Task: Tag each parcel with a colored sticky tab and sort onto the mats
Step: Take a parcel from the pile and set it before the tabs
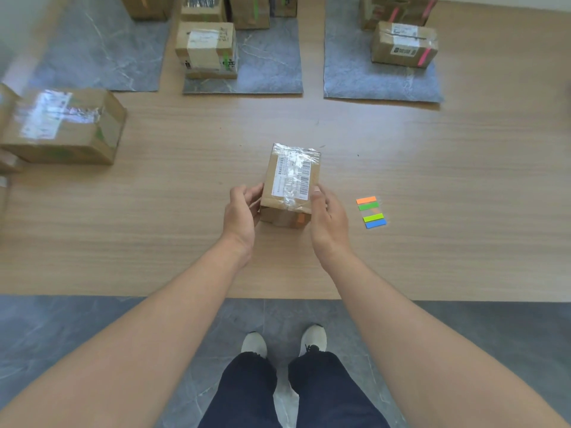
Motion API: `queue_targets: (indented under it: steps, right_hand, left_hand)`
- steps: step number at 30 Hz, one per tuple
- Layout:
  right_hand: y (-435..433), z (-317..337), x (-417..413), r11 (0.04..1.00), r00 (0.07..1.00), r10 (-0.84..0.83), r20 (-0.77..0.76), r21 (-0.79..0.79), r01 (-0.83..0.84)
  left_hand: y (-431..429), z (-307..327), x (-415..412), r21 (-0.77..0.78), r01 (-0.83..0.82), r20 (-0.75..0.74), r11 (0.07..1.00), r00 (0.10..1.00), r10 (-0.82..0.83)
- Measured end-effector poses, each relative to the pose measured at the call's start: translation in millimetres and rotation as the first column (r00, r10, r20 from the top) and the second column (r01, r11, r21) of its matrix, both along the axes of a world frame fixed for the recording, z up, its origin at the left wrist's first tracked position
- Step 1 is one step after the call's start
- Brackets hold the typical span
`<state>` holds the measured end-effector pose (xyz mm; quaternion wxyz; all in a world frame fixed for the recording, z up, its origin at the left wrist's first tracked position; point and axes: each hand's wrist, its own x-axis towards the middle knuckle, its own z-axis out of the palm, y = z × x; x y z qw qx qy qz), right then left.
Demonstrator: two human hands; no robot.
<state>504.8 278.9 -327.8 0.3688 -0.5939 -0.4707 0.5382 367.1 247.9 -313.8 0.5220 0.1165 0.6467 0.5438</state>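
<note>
Gripping the parcel [292,183] with my left hand [241,211] and right hand [326,213], I see an orange tab [300,219] on its near face.

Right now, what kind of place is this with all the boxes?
Probably a parcel-sorting table: a labelled cardboard parcel being held, more parcels sorted on grey mats, and colored sticky tabs on the wooden tabletop.

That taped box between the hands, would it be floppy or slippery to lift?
Probably stiff: the parcel shows square cardboard edges. Its glossy tape may feel slick, but the left hand and right hand hold plain cardboard sides.
</note>
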Motion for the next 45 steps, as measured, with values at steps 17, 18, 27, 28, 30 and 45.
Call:
queue_targets:
  steps: [17,18,27,28,30,45]
  right_hand:
    - [18,173,-100,0.971,0.987,0.157,-0.039,0.191,-0.147]
    - [16,183,-113,0.966,0.986,0.163,-0.039,0.208,-0.152]
    - [-24,264,-241,0.952,0.987,0.139,-0.079,0.286,-0.111]
    - [-27,268,-255,0.957,0.988,0.126,-0.087,0.275,-0.098]
    - [-33,273,-282,0.964,0.988,0.112,-0.102,0.251,-0.083]
    - [46,225,-410,0.981,0.981,0.176,-0.085,0.091,-0.168]
  left_hand:
    - [-9,165,-87,0.289,-0.034,-0.173,0.957,0.981,0.087]
    - [-12,176,-101,0.303,-0.024,-0.187,0.953,0.979,0.084]
    - [-46,258,-241,0.322,0.115,-0.290,0.940,0.957,-0.018]
    - [-48,262,-257,0.305,0.139,-0.297,0.942,0.954,-0.045]
    - [-51,268,-288,0.268,0.165,-0.302,0.949,0.950,-0.080]
    - [24,229,-410,0.169,0.126,-0.239,0.978,0.967,-0.084]
